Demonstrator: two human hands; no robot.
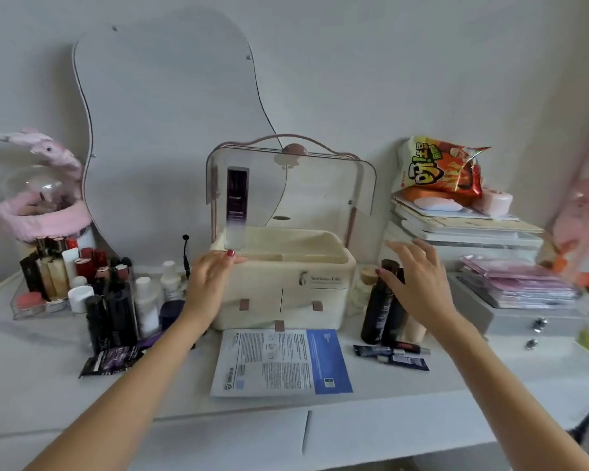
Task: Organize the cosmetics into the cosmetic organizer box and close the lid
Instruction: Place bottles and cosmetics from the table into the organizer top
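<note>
At cream plastic organizer box [283, 283] w/ clear lid [291, 188] up, left hand [210, 277] fingers straight, right hand [417, 280] fingers spread.

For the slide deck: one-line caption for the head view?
Left hand at the open organizer by a tall purple bottle; right hand reaches over dark bottles.

- A plain pale grey wall [422, 62] fills the far side, evenly lit by soft light.
- A frameless wavy-edged mirror [164, 107] leans against it, far left.
- A white table [422, 396] spans the near side, a vertical seam in its front edge.
- Small grey drawers [524, 326] with crystal knobs sit on the right.
</note>
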